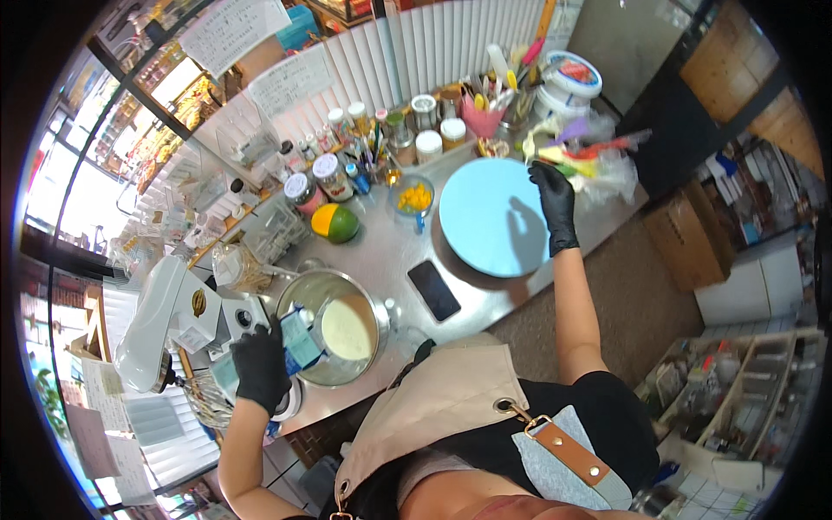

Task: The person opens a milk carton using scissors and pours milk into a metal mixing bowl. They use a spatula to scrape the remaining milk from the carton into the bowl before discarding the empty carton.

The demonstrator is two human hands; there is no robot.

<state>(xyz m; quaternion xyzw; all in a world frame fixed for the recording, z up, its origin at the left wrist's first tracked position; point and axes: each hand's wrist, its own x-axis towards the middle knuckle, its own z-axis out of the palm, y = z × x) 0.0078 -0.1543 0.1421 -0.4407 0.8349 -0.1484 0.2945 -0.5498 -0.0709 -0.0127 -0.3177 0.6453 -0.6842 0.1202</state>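
Observation:
My left hand (261, 367), in a black glove, grips a blue and white carton (302, 344) tilted over a metal mixing bowl (379, 305). Pale cream-coloured liquid (350, 327) lies in the bowl. Just left of the bowl stands a white stand mixer (153, 312), its head raised and a wire whisk (207, 398) hanging from it. At the right edge of a round light-blue cake turntable (487, 214) is my right hand (554, 207), also gloved in black, its fingers curled; whether they touch the rim I cannot tell. A shadow of the hand falls on the turntable.
A black phone (434, 290) lies between bowl and turntable on the metal worktop (390, 260). Behind are a partly peeled mango (335, 223), a glass bowl of diced yellow fruit (413, 196), jars (331, 175) and a pink cup of tools (482, 116). Piping bags (585, 156) lie at the right.

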